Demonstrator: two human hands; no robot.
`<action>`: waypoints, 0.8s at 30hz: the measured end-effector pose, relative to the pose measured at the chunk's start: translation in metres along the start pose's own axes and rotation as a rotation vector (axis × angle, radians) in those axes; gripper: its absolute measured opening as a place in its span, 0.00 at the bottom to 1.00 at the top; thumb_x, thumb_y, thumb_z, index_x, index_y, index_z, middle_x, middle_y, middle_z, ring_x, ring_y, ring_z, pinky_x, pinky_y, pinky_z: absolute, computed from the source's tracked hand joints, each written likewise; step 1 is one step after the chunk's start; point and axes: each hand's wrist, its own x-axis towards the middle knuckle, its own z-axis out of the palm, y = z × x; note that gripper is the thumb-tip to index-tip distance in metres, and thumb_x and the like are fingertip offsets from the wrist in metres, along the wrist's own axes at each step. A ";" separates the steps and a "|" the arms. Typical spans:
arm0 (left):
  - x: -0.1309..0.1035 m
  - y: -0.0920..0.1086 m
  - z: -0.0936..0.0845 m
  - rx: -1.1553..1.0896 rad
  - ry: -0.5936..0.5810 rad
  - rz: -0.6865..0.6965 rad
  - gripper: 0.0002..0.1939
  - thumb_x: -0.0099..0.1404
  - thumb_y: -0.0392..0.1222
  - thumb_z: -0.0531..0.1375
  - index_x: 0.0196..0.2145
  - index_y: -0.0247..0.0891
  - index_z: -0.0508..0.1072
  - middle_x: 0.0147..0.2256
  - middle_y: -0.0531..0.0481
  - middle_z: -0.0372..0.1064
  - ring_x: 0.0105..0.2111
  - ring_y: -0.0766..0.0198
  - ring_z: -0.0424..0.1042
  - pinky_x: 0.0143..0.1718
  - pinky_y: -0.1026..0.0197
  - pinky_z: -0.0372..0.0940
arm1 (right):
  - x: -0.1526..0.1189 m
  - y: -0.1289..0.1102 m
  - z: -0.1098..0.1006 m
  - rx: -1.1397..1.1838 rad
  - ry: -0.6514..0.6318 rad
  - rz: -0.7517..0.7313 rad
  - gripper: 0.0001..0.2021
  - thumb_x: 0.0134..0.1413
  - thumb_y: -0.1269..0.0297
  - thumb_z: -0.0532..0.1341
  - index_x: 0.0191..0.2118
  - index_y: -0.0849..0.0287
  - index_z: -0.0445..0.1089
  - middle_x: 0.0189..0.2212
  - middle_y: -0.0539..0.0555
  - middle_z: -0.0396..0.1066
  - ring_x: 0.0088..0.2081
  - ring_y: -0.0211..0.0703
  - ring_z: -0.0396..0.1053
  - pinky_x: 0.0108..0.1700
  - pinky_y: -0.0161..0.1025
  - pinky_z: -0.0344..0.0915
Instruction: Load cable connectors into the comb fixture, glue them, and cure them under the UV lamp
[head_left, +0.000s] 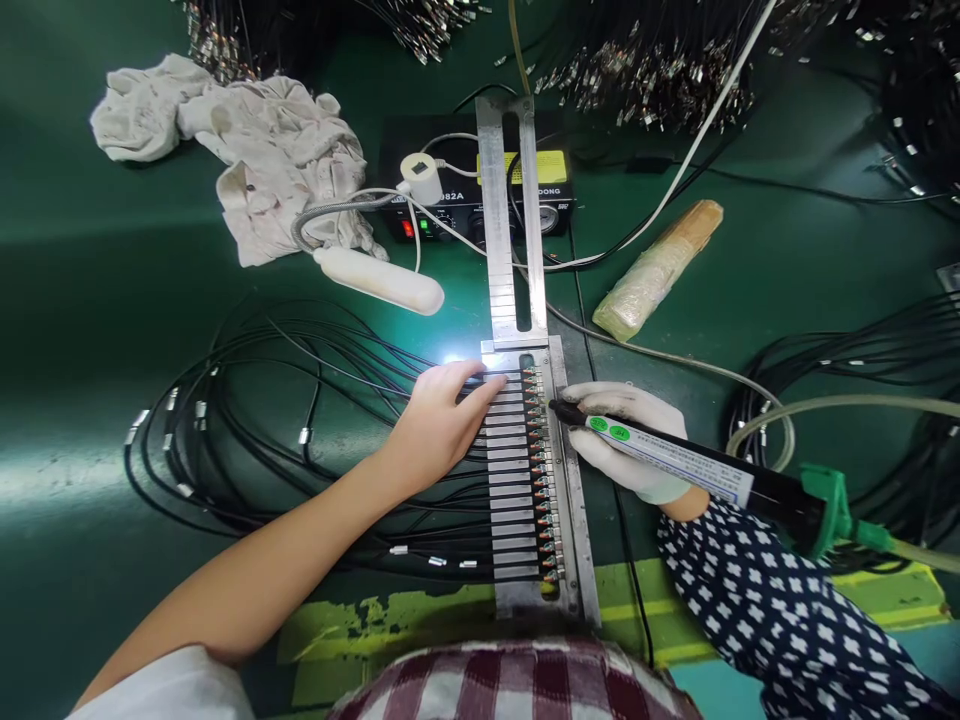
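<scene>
My left hand [442, 420] is bare and rests at the upper end of a slotted metal jig [514, 490]. Its thumb and forefinger reach out over the top slots, touching the jig there. Black cables [360, 345] lie side by side in the slots, their stripped ends and metal connectors [541, 470] in a row along the right side. My right hand [630, 440], in a white glove, is closed around a black glue-dispensing syringe [667, 450] with a white label. The syringe's dark tip points left at the upper connectors. A green adapter [829, 510] and clear hose join its rear end.
Behind the jig stands a black dispenser controller [450, 215], partly under a second slotted metal plate [495, 220]. A lit white lamp [382, 280] hangs left of it. Crumpled white cloths [277, 150], a wrapped roll [660, 270] and cable bundles [645, 80] lie around.
</scene>
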 end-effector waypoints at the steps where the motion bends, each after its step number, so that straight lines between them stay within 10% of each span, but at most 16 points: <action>1: 0.000 0.000 0.000 0.001 0.003 0.001 0.16 0.71 0.34 0.54 0.55 0.32 0.69 0.52 0.37 0.63 0.50 0.53 0.64 0.47 0.50 0.63 | -0.001 -0.001 -0.001 0.006 0.005 -0.002 0.11 0.50 0.69 0.69 0.38 0.61 0.69 0.41 0.57 0.76 0.42 0.42 0.76 0.46 0.39 0.74; 24: 0.001 0.000 0.000 -0.006 0.018 0.005 0.16 0.71 0.35 0.54 0.54 0.31 0.70 0.52 0.37 0.63 0.50 0.51 0.65 0.47 0.50 0.63 | -0.010 -0.007 -0.001 -0.008 -0.019 0.015 0.11 0.50 0.69 0.70 0.39 0.61 0.70 0.41 0.56 0.76 0.42 0.42 0.76 0.45 0.39 0.74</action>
